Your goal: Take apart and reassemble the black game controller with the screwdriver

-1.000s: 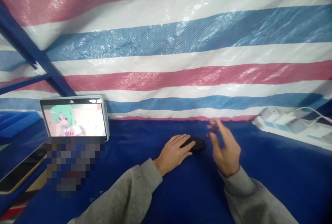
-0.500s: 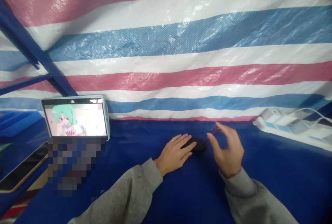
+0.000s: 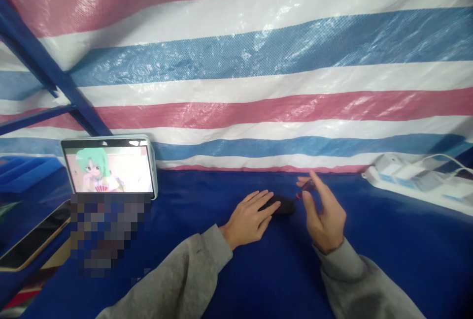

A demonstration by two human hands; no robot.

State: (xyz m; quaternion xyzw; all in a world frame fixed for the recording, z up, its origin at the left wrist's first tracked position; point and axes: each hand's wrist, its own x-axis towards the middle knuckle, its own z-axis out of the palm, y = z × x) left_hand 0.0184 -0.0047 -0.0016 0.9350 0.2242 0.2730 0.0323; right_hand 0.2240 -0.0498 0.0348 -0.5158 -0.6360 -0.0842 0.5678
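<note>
One left hand (image 3: 251, 218) and one right hand (image 3: 328, 218) make two, with two grey sleeves (image 3: 185, 270), one black computer mouse (image 3: 284, 205) and one small dark-and-red item (image 3: 308, 186). There are also one tablet (image 3: 111, 168), one smartphone (image 3: 35, 236), one blue tray (image 3: 35, 171) and one striped tarpaulin (image 3: 258, 57). One white power strip (image 3: 406, 191) carries at least two white adapters (image 3: 388, 162), their exact number too blurred to tell.

Bare left hand (image 3: 247, 218) is resting its fingers on a flattish black rounded object (image 3: 286, 206), bare right hand (image 3: 325, 213) is pinching a small dark-and-red item (image 3: 308, 185), and a pale-cased rectangular tablet (image 3: 127, 164) is showing a cartoon.
</note>
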